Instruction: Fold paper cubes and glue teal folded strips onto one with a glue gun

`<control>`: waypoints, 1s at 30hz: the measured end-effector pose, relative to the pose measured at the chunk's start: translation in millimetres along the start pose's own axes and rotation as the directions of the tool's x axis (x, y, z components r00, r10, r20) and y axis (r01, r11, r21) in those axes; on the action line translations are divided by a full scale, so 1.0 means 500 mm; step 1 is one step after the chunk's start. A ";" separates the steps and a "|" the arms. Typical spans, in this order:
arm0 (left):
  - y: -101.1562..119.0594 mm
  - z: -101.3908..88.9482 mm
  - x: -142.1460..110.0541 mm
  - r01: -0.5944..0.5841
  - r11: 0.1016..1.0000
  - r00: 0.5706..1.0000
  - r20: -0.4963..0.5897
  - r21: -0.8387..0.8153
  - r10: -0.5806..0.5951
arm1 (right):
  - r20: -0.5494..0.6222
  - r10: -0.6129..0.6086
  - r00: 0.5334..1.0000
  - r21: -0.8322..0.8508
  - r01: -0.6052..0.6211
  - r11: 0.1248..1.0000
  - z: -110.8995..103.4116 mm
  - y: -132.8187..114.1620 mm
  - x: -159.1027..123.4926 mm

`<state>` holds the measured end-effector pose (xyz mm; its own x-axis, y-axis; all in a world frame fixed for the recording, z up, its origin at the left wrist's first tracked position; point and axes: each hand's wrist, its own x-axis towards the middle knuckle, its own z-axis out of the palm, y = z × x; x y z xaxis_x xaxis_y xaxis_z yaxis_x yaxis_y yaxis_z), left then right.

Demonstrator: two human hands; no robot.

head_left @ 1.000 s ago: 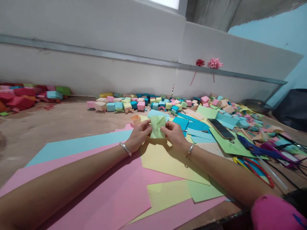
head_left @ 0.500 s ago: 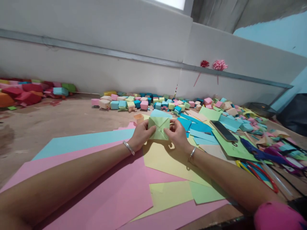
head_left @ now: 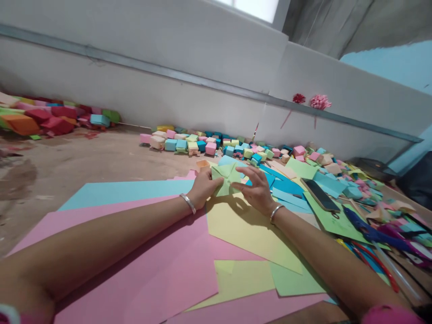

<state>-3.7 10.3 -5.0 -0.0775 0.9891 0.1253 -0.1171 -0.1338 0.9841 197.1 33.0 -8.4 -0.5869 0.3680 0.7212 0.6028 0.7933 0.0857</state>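
Observation:
A small light-green folded paper square (head_left: 223, 174) with crossing creases is held up above the sheets. My left hand (head_left: 203, 186) pinches its left side, thumb on the front face. At the right edge, my right hand (head_left: 259, 191) has its fingers spread, thumb and index finger apart by the paper; whether a fingertip touches it I cannot tell. Beneath both hands lie a yellow sheet (head_left: 249, 231) and a large pink sheet (head_left: 145, 265). A small peach open paper box (head_left: 203, 165) stands just behind my left hand.
Rows of small paper boxes (head_left: 211, 148) line the wall, with larger red and orange ones (head_left: 62, 126) at the far left. To the right lie a phone (head_left: 320, 195) on green paper, a blue glue gun (head_left: 362, 225), red-handled scissors (head_left: 378, 261) and paper scraps.
My right hand has loosened its pinch on the green paper and spread its fingers. The folded square has tilted in my left hand. The view has shifted slightly.

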 end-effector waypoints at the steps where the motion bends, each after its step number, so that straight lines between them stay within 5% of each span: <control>1: 0.000 0.000 -0.001 0.000 1.000 1.000 0.013 -0.002 0.000 | 0.031 -0.029 0.999 -0.015 0.030 0.999 0.000 0.002 -0.002; 7: -0.006 0.000 -0.002 -0.044 0.999 0.996 0.082 -0.020 0.046 | 0.132 -0.155 0.979 0.041 0.151 0.988 -0.008 -0.001 -0.006; 13: -0.010 0.002 0.004 0.119 0.981 0.984 0.148 -0.151 -0.097 | -0.060 -0.287 0.956 -0.079 0.282 0.956 0.000 -0.006 -0.003; 20: -0.010 0.007 0.008 0.155 0.963 0.980 0.160 -0.222 -0.121 | -0.090 -0.217 0.972 -0.049 0.213 0.976 0.001 -0.009 -0.002; 30: -0.019 0.000 -0.001 0.148 0.973 0.971 0.211 -0.176 -0.110 | -0.071 -0.292 0.954 -0.046 0.290 0.956 -0.003 -0.017 -0.001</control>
<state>-2.5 10.9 -14.3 0.1466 0.9884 0.0404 -0.2997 0.0055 0.9540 193.1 25.2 -8.3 -0.6975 0.0848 0.7115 0.4310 0.8429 0.3221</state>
